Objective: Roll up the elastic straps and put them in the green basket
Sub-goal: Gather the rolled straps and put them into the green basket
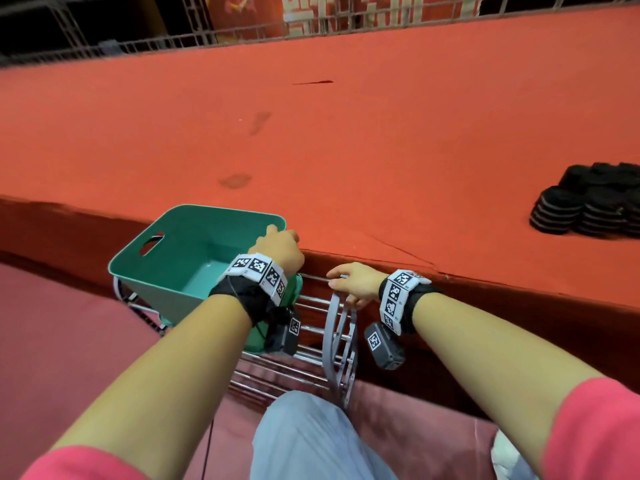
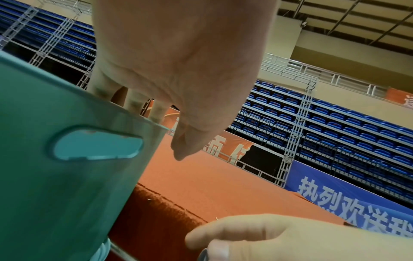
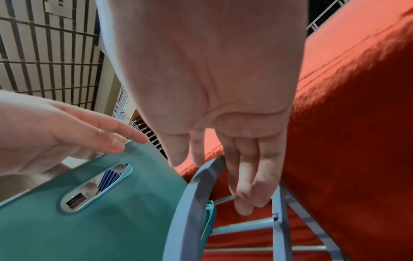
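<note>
The green basket (image 1: 145, 244) (image 2: 67, 194) (image 3: 111, 220) sits empty on a metal rack, against the red platform's front edge. My left hand (image 1: 280, 242) (image 2: 161, 123) (image 3: 107, 141) grips its right rim, fingers inside the wall and thumb outside. My right hand (image 1: 349, 285) (image 3: 223, 167) rests with loose, nearly straight fingers on the top of the rack's grey end frame (image 1: 337, 327) (image 3: 194, 203) and holds nothing. Black rolled elastic straps (image 1: 595, 202) stand in stacks far right on the platform, out of reach of both hands.
The red carpeted platform (image 1: 346, 150) stretches wide ahead. The rack's metal bars (image 1: 308, 341) lie between the basket and the grey frame. My knee in light trousers (image 1: 304, 438) is just below the rack. Railings and stadium seating stand beyond.
</note>
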Motion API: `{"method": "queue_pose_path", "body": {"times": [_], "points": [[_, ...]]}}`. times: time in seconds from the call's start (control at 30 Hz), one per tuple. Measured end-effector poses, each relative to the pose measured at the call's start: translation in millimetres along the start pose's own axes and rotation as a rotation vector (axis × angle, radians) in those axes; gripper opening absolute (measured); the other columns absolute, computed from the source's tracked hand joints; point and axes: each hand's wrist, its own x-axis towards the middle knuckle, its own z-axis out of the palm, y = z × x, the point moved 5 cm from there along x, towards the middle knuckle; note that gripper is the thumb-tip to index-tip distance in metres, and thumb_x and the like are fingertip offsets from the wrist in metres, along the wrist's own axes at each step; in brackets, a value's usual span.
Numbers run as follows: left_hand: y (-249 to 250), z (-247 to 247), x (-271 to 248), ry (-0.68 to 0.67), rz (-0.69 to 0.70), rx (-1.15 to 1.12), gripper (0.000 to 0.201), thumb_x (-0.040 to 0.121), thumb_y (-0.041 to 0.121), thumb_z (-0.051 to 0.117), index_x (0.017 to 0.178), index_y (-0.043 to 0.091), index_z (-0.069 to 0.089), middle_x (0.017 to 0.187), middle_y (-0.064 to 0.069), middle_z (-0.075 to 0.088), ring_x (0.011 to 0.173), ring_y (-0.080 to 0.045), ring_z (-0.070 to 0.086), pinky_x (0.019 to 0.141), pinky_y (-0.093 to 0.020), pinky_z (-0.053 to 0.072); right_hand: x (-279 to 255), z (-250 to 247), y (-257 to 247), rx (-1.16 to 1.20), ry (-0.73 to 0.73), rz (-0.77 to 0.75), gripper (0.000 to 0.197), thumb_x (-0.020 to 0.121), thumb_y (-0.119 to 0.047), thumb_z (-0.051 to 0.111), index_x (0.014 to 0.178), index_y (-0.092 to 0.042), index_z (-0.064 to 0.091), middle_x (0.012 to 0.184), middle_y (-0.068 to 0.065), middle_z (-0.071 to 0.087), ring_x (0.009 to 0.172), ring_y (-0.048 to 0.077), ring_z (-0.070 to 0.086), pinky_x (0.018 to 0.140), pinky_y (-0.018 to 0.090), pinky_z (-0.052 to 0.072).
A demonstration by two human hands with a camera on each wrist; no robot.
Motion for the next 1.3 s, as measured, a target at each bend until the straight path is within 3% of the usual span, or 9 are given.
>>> {"method": "queue_pose_path", "body": {"times": [0.13, 0.23, 0.33, 0.5, 0.57, 0.67, 0.8, 1.0, 1.3], "points": [[-9, 4, -1, -0.069, 0.055, -0.003, 0.040, 0.085, 0.012, 0.047, 0.123, 0.014, 0.061, 0.127, -0.010, 0.061, 0.113, -0.031, 0.060, 0.095, -0.043, 0.051, 1, 9, -1, 0.003, 0.081, 0.020, 0.005, 0.085, -0.009, 0.067, 0.089, -0.009, 0.070, 0.067, 0.008, 0.062, 0.051, 0.020, 0.059, 0.054, 0.034, 0.059], [-8, 1, -6, -0.069, 0.064, -0.014, 0.040, 0.088, 0.008, 0.047, 0.127, 0.010, 0.059, 0.127, -0.012, 0.062, 0.113, -0.032, 0.060, 0.093, -0.041, 0.052, -3, 6, 2, 0.040, 0.147, 0.034, 0.009, 0.075, -0.003, 0.063, 0.072, -0.009, 0.068, 0.063, 0.011, 0.064, 0.052, 0.026, 0.063, 0.054, 0.036, 0.057], [3, -1, -16, -0.088, 0.109, -0.025, 0.041, 0.089, 0.004, 0.046, 0.127, 0.008, 0.060, 0.125, -0.014, 0.062, 0.111, -0.032, 0.061, 0.093, -0.042, 0.053, -14, -4, 11, 0.033, 0.219, 0.066, 0.010, 0.072, -0.003, 0.061, 0.074, -0.009, 0.069, 0.065, 0.013, 0.067, 0.055, 0.029, 0.066, 0.053, 0.037, 0.059], [44, 5, -42, -0.123, 0.197, -0.063, 0.047, 0.089, -0.001, 0.042, 0.131, 0.011, 0.059, 0.127, -0.014, 0.061, 0.110, -0.034, 0.061, 0.088, -0.041, 0.054, -49, -37, 33, -0.055, 0.238, 0.116, 0.008, 0.068, -0.005, 0.067, 0.071, -0.011, 0.070, 0.065, 0.009, 0.065, 0.067, 0.029, 0.066, 0.071, 0.054, 0.061], [66, 8, -54, -0.147, 0.233, -0.076, 0.051, 0.089, -0.002, 0.041, 0.135, 0.012, 0.057, 0.134, -0.013, 0.059, 0.117, -0.033, 0.058, 0.096, -0.041, 0.052, -72, -53, 42, -0.088, 0.256, 0.128, 0.007, 0.070, -0.004, 0.067, 0.071, -0.011, 0.068, 0.066, 0.009, 0.063, 0.065, 0.027, 0.063, 0.070, 0.050, 0.062], [107, 12, -76, -0.187, 0.305, -0.077, 0.052, 0.090, -0.003, 0.041, 0.138, 0.011, 0.056, 0.137, -0.010, 0.057, 0.121, -0.031, 0.057, 0.097, -0.036, 0.050, -109, -78, 68, -0.063, 0.268, 0.179, 0.011, 0.074, 0.003, 0.061, 0.075, -0.008, 0.065, 0.070, 0.016, 0.061, 0.058, 0.029, 0.061, 0.055, 0.039, 0.058], [165, 22, -103, -0.223, 0.405, -0.038, 0.045, 0.089, -0.003, 0.045, 0.128, 0.008, 0.064, 0.130, -0.009, 0.063, 0.118, -0.029, 0.059, 0.098, -0.037, 0.051, -155, -109, 104, -0.097, 0.304, 0.225, 0.014, 0.073, 0.002, 0.062, 0.071, -0.011, 0.064, 0.067, 0.010, 0.060, 0.058, 0.025, 0.058, 0.054, 0.031, 0.053], [236, 32, -128, -0.256, 0.495, 0.020, 0.030, 0.085, 0.008, 0.064, 0.114, 0.009, 0.072, 0.113, -0.009, 0.072, 0.101, -0.025, 0.068, 0.088, -0.037, 0.058, -202, -156, 144, -0.167, 0.342, 0.256, 0.015, 0.068, -0.001, 0.065, 0.062, -0.015, 0.068, 0.060, 0.002, 0.060, 0.059, 0.019, 0.054, 0.052, 0.027, 0.047], [295, 44, -145, -0.300, 0.538, 0.040, 0.039, 0.088, 0.025, 0.074, 0.125, 0.013, 0.066, 0.117, -0.005, 0.068, 0.101, -0.022, 0.065, 0.083, -0.032, 0.056, -236, -195, 183, -0.219, 0.290, 0.293, 0.013, 0.075, -0.008, 0.070, 0.068, -0.019, 0.069, 0.072, 0.000, 0.065, 0.069, 0.016, 0.056, 0.055, 0.023, 0.048]]}}
